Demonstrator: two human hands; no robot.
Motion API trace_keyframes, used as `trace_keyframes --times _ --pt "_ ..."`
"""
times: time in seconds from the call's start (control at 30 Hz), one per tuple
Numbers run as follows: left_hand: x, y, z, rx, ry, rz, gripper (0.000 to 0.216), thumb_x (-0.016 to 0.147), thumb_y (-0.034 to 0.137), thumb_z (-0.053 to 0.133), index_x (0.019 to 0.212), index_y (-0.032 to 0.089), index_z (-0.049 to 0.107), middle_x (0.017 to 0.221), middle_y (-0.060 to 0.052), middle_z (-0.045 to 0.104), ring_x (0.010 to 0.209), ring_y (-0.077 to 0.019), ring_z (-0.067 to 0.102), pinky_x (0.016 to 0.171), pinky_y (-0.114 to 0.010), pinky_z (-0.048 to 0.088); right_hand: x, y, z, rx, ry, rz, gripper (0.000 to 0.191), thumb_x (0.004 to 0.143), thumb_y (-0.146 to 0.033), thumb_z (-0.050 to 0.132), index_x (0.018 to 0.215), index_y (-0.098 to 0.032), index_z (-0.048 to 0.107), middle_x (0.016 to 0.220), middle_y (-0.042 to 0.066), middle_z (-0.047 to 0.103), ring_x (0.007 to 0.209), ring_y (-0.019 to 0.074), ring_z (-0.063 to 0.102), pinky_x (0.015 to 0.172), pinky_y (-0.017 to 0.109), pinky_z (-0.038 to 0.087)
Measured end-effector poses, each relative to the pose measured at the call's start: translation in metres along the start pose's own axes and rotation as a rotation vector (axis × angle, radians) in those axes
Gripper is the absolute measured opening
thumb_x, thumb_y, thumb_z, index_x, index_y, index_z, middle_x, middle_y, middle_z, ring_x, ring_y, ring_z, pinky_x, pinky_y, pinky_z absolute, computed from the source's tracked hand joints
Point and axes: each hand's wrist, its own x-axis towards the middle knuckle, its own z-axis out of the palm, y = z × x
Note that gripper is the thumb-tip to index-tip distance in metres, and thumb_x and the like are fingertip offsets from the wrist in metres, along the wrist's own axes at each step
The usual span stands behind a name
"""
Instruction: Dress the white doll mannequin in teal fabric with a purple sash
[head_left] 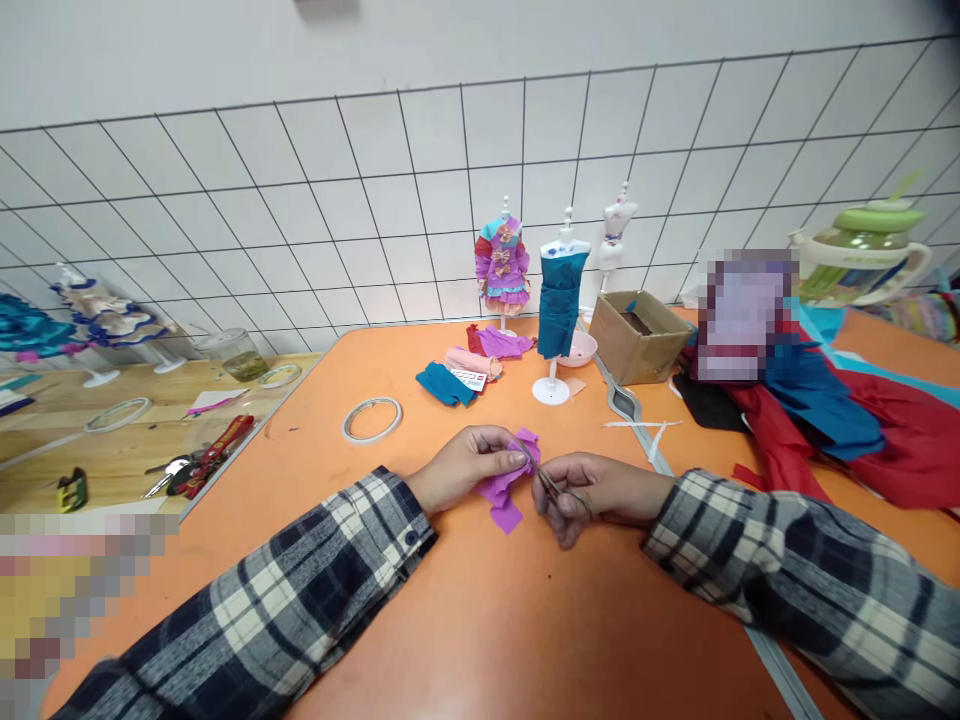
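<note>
My left hand (466,464) pinches a small piece of purple cloth (507,488) just above the orange table (480,600). My right hand (592,492) is closed on small metal scissors (546,484), whose blades point up into the cloth's upper edge. Both hands meet at the middle of the table, wrists resting on it. Both sleeves are plaid.
Behind the hands stand a small mannequin wrapped in teal cloth (559,300), a doll form in a purple dress (502,262) and a white one (616,232). Cloth scraps (465,372), a tape roll (372,418), a cardboard box (639,336) and red and blue fabric (840,410) lie around.
</note>
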Motion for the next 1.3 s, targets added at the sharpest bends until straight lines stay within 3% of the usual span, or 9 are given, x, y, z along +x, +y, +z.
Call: trace_keyframes --times 0.17,0.37,0.5,0.67,0.83,1.03,1.17,1.3 --pt "-0.0001 -0.0013 0.0000 0.013 -0.011 -0.021 0.037 0.068 0.044 0.083 0.075 0.011 0.068 0.061 0.001 0.064 0.052 -0.0072 0.051 0.053 -0.021 0.037 -0.0018 -0.0024 0.0007 0.032 -0.026 -0.020 0.050 0.074 -0.049 0.078 0.105 -0.013 0.061 0.087 0.005 0.064 0.081 0.0132 0.064 0.074 0.027 0.055" --pt "0.0006 0.0002 0.0003 0.006 0.010 -0.016 0.040 0.065 0.047 0.084 0.073 0.012 0.067 0.062 0.001 0.064 0.051 -0.0072 0.050 0.052 -0.021 0.036 -0.0008 -0.0003 -0.0004 0.021 -0.003 -0.025 0.040 0.074 -0.046 0.078 0.083 -0.013 0.057 0.075 0.003 0.065 0.069 0.0114 0.064 0.072 0.028 0.055" --pt "0.0007 0.0022 0.0010 0.024 -0.005 -0.020 0.039 0.065 0.046 0.084 0.070 0.012 0.067 0.059 0.001 0.063 0.052 -0.0078 0.051 0.054 -0.022 0.038 -0.0008 0.0000 0.0001 0.022 -0.009 -0.012 0.046 0.073 -0.052 0.077 0.090 -0.012 0.061 0.081 0.004 0.065 0.073 0.0126 0.064 0.073 0.029 0.056" --pt "0.0007 0.0020 0.0020 0.039 0.000 -0.020 0.038 0.064 0.046 0.085 0.073 0.013 0.068 0.069 0.000 0.067 0.058 -0.0082 0.054 0.057 -0.021 0.040 -0.0011 0.0006 -0.0004 0.018 -0.006 -0.025 0.042 0.073 -0.048 0.078 0.080 -0.013 0.056 0.072 0.001 0.063 0.068 0.0108 0.063 0.071 0.027 0.056" --pt "-0.0002 0.0007 0.0024 0.055 -0.003 -0.012 0.040 0.062 0.047 0.086 0.071 0.013 0.067 0.070 -0.001 0.067 0.060 -0.0088 0.055 0.060 -0.022 0.041 -0.0009 0.0003 -0.0017 0.039 -0.024 0.005 0.047 0.072 -0.051 0.078 0.089 -0.011 0.061 0.076 0.003 0.065 0.070 0.0117 0.065 0.072 0.027 0.055" --pt "-0.0010 -0.0005 0.0044 0.072 0.016 0.002 0.042 0.062 0.049 0.085 0.073 0.013 0.067 0.070 0.000 0.066 0.061 -0.0089 0.054 0.062 -0.023 0.041 -0.0008 0.0010 -0.0010 0.007 -0.010 -0.009 0.044 0.071 -0.049 0.079 0.079 -0.013 0.057 0.069 0.000 0.062 0.063 0.0109 0.062 0.068 0.027 0.055" --pt "-0.0009 0.0012 0.0065 0.082 0.004 0.003 0.041 0.063 0.049 0.084 0.070 0.012 0.066 0.067 0.000 0.065 0.060 -0.0089 0.053 0.060 -0.023 0.041 -0.0010 0.0008 0.0000 0.026 -0.027 -0.007 0.049 0.073 -0.054 0.076 0.091 -0.011 0.062 0.083 0.006 0.068 0.073 0.0131 0.066 0.074 0.028 0.053" --pt "-0.0013 0.0028 0.0072 0.093 0.003 -0.003 0.041 0.064 0.048 0.084 0.071 0.012 0.066 0.064 0.001 0.062 0.057 -0.0083 0.052 0.057 -0.022 0.039 -0.0010 0.0009 0.0002 -0.006 -0.020 -0.042 0.046 0.072 -0.053 0.077 0.081 -0.012 0.059 0.075 0.004 0.067 0.068 0.0118 0.064 0.070 0.026 0.052"
